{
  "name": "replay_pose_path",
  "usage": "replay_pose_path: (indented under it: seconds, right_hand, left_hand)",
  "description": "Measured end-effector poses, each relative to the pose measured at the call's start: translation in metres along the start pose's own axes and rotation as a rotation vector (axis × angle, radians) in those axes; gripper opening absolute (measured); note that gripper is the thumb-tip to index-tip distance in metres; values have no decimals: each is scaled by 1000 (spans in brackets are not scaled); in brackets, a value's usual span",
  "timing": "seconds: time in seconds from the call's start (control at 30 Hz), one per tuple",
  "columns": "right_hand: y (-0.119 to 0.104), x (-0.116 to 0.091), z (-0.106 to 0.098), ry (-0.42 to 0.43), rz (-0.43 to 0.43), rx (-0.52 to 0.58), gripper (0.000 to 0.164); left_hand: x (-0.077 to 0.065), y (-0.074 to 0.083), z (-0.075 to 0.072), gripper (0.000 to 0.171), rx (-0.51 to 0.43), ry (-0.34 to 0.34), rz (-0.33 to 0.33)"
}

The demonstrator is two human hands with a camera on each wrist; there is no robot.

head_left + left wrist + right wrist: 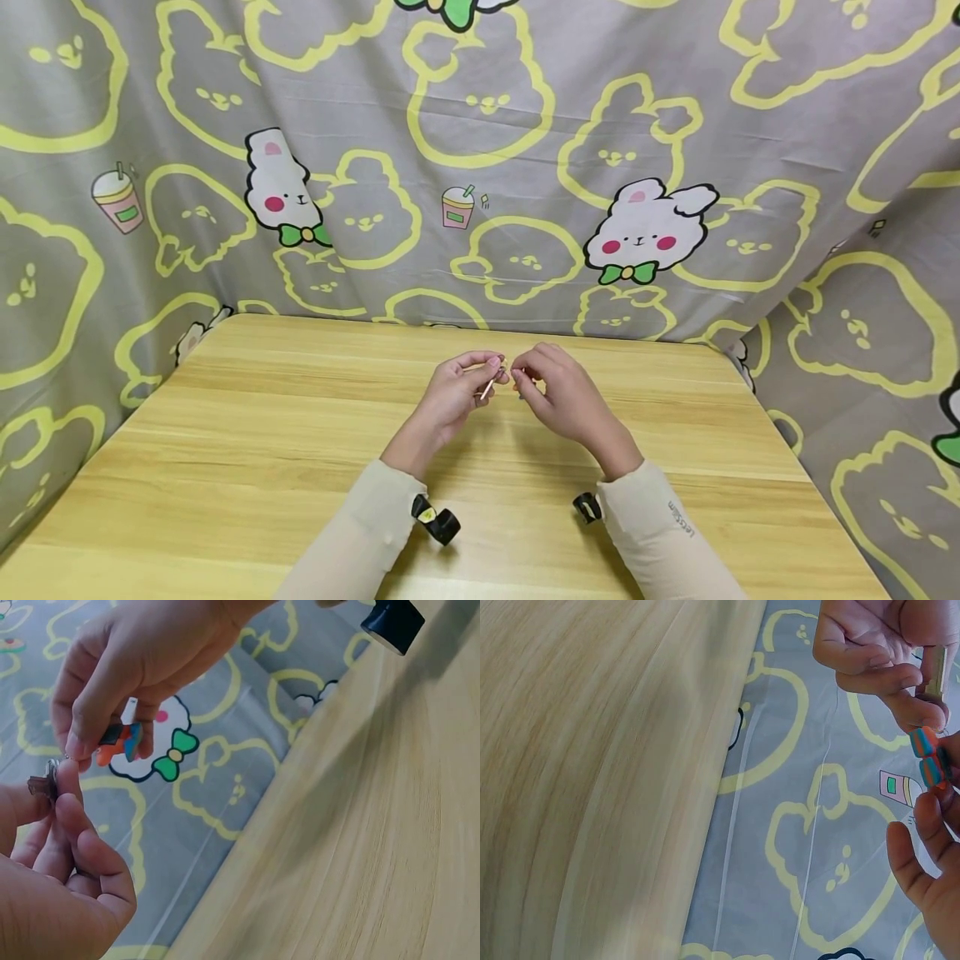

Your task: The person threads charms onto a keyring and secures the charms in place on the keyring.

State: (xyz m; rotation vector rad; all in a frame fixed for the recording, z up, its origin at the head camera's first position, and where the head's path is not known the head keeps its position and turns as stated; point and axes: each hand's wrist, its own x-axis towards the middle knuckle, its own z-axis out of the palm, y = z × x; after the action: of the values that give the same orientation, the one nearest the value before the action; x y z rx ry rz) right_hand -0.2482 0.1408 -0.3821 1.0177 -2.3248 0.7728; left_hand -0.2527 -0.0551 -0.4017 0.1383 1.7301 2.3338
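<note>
Key of flat, dull metal with a rounded head (pixel 935 679) is located in the left hand (pixel 457 387), above the table. In the head view, with 12 o'clock at the far table edge, the narrow blade points toward 7 o'clock. Left thumb and index finger are closed together, pinching the key at its head; the remaining fingers are bent inward.

Small orange-and-blue charm with a dark part (pixel 928 759) is located at the right hand (pixel 562 392), at about 3 o'clock from the key. Right thumb and forefinger are drawn narrow and hold the charm at their tips; in the right wrist view, two other fingers extend apart from it. A fine metal piece shows between key and charm; its exact form is too small to tell. The two hands are just beside each other.

Light yellow wood-grain table (pixel 300 467) extends beneath both hands. Beige sleeves (pixel 345 533) enter from 7 and 5 o'clock, each with a black wrist-mounted unit (pixel 438 521) at the cuff. Grey fabric curtain with yellow animal outlines (pixel 360 108) spans 10 to 2 o'clock; a white rabbit print with a green bow (pixel 645 229) lies between 1 and 2 o'clock from the hands.
</note>
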Motion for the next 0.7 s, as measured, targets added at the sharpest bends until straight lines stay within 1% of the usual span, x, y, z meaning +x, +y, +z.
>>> replay_pose_path:
  seconds: [0.23, 0.7]
  right_hand:
    - [0, 0, 0, 12, -17, -2, 5]
    - [-1, 2, -2, -1, -49, -33, 6]
  left_hand:
    - [0, 0, 2, 19, 3, -3, -9]
    - [0, -1, 1, 18, 12, 12, -10]
